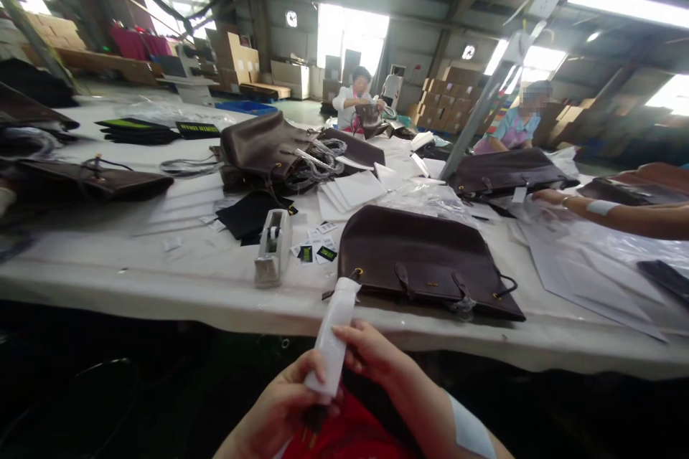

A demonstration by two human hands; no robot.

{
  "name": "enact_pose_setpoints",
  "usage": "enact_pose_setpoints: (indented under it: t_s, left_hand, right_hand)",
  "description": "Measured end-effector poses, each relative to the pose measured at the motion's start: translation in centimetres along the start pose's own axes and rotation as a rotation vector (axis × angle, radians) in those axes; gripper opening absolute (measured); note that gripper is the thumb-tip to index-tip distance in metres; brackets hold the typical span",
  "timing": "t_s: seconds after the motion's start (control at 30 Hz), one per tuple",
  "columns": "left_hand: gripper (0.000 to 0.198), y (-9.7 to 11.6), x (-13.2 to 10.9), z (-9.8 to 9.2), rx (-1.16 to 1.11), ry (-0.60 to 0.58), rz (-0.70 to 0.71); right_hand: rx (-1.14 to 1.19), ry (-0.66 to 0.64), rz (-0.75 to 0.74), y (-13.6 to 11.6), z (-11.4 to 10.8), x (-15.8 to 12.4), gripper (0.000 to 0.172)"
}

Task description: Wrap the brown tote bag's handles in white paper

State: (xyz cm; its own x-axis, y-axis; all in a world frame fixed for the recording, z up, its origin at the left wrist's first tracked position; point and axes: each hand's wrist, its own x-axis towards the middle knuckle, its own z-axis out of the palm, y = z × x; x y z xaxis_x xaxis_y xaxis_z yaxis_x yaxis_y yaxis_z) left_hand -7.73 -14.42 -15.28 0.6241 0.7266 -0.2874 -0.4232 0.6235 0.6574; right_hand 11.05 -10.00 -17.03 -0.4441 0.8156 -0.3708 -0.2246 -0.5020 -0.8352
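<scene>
In front of the table edge I hold a narrow white wrapped bundle [334, 337], tilted with its top toward the table. My left hand [288, 398] is closed around its lower end, thumb on the front. My right hand [371, 353] pinches its right side, the thumb lying on the wrapping. Something dark with gold-coloured tips [311, 430] pokes out below my left hand; what it is I cannot make out. Just beyond, a dark brown leather bag [414, 254] lies flat, its handles toward me. The bundle's top overlaps the bag's left corner in view.
A tape dispenser [273, 247] stands left of the bag, beside small printed cards [317, 244]. White sheets [349, 193], black pouches [247, 219] and more brown bags [263, 147] lie behind. At right, another person's arm [619, 215] reaches over plastic film. A metal post [479, 115] rises from the table.
</scene>
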Motion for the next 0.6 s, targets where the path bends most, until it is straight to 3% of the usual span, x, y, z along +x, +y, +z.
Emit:
enact_pose_setpoints:
  t_s: [0.1,0.2,0.33,0.47,0.6]
  left_hand:
    - [0.036,0.2,0.2,-0.6,-0.029,0.009,0.003]
    - [0.055,0.8,0.4,-1.0,0.180,0.167,0.012]
    - [0.065,0.9,1.1,-1.3,0.446,0.307,0.118]
    - [0.060,-0.4,2.9,-1.4,0.581,0.376,0.081]
    - [0.042,-1.2,4.5,0.1,0.403,0.315,-0.051]
  right_hand:
    - [-0.074,0.042,-0.023,0.0,0.0,0.4,0.051]
    - [-0.118,0.060,-0.050,0.3,0.1,0.9,0.053]
    - [-0.137,0.057,-0.041,0.9,0.0,1.2,0.055]
    - [-0.169,0.036,-0.050,1.0,-0.2,1.1,0.056]
    - [-0.217,0.073,-0.070,0.7,-0.3,1.3,0.058]
